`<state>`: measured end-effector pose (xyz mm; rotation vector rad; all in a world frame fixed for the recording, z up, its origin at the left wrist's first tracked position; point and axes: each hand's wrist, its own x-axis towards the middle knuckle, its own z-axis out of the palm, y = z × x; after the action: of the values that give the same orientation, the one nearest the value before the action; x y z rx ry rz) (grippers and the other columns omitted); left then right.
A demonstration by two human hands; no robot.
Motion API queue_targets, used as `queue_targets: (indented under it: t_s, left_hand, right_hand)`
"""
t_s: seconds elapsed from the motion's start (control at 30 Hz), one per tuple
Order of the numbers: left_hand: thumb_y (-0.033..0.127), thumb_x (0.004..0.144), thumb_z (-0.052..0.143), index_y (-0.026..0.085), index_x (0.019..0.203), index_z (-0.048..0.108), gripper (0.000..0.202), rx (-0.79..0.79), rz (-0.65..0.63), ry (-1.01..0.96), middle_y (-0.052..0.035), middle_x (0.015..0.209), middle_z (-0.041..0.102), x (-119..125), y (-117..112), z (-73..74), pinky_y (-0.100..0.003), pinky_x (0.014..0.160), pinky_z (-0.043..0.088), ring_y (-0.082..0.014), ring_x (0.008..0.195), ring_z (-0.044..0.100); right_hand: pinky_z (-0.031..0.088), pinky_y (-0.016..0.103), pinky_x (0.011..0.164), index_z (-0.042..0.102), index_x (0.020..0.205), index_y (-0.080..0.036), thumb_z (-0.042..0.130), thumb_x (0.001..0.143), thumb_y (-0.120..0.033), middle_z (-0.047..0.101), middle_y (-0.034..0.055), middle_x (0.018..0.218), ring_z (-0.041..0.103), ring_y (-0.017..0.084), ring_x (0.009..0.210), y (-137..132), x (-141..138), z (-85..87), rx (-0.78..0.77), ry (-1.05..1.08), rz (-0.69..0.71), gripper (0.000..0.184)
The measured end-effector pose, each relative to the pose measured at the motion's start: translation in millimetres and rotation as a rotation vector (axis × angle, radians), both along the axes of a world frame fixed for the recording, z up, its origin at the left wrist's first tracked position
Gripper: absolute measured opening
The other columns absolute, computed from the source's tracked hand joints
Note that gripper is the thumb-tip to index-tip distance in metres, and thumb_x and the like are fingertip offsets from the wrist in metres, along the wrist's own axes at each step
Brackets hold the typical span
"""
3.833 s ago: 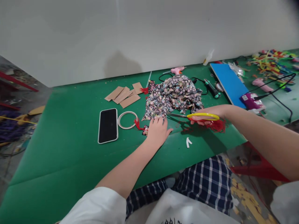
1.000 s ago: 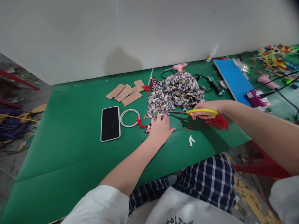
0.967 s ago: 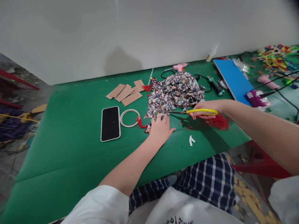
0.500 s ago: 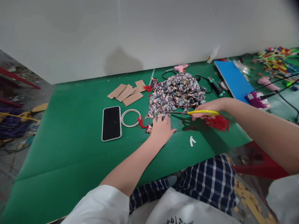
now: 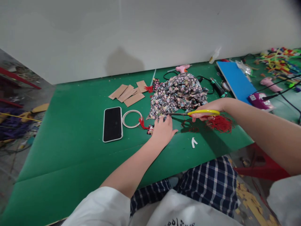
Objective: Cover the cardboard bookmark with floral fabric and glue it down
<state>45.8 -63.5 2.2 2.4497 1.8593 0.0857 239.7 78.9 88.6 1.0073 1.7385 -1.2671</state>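
My left hand (image 5: 162, 129) lies flat with its fingers apart, the fingertips on the lower edge of a dark floral cloth (image 5: 175, 94). My right hand (image 5: 204, 116) is closed around the yellow handles of a pair of scissors (image 5: 202, 112). The scissors point left, with their blades along the cloth's near edge, just above my left fingertips; part of the blades is hard to make out against the print. A small floral piece with a red tassel (image 5: 141, 122) pokes out beside my left hand. Below my right hand lies a tangle of red thread (image 5: 222, 124).
Left of my hand are a pale ring (image 5: 124, 121) and a phone (image 5: 112, 124). Cardboard pieces (image 5: 134, 99), a pink glue gun (image 5: 182, 68) and a blue board (image 5: 234, 82) lie farther back. A white scrap (image 5: 193, 142) rests near the front edge of the green table (image 5: 77, 138).
My right hand and the scissors have shifted slightly left, along the cloth's edge. My left hand stays in the same place on the cloth.
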Motion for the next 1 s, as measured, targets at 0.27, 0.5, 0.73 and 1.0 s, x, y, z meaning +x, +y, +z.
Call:
queue_targets:
  t_s: [0.27,0.5,0.73,1.0]
  left_hand:
    - [0.048,0.091,0.037,0.007,0.135,0.039,0.061,-0.004,0.006,-0.002,-0.0119,0.142,0.04,0,-1,1.4,-0.044,0.094,0.042,-0.0316,0.124,0.038]
    - [0.048,0.092,0.034,0.007,0.137,0.037,0.06,-0.028,0.009,-0.015,-0.0126,0.145,0.037,-2,0,5.8,-0.044,0.097,0.041,-0.0302,0.124,0.04]
    - [0.05,0.092,0.033,0.007,0.139,0.034,0.063,-0.098,-0.017,-0.006,-0.0132,0.147,0.032,-5,1,14.1,-0.044,0.1,0.039,-0.0318,0.128,0.038]
    - [0.05,0.092,0.033,0.008,0.14,0.031,0.064,-0.107,-0.034,-0.014,-0.0135,0.147,0.031,-7,0,22.8,-0.047,0.103,0.036,-0.0301,0.127,0.04]
  right_hand:
    - [0.032,0.02,0.046,0.05,0.109,-0.012,0.036,0.082,-0.066,0.037,-0.003,0.067,0.034,0.006,0.051,-4,-11,2.8,0.021,-0.006,-0.035,0.062]
    - [0.031,0.021,0.045,0.05,0.108,-0.012,0.034,0.085,-0.063,0.037,-0.0034,0.067,0.034,0.006,0.049,-3,-8,-2.2,-0.003,0.019,-0.02,0.057]
    - [0.033,0.021,0.048,0.053,0.106,-0.013,0.034,0.085,-0.063,0.04,-0.0012,0.069,0.035,0.007,0.052,-4,-9,-0.6,0.054,0.05,-0.051,0.058]
    - [0.032,0.021,0.047,0.052,0.104,-0.013,0.025,0.083,-0.069,0.035,-0.0023,0.065,0.034,0.008,0.053,-5,-7,-9.0,0.055,0.114,-0.032,0.066]
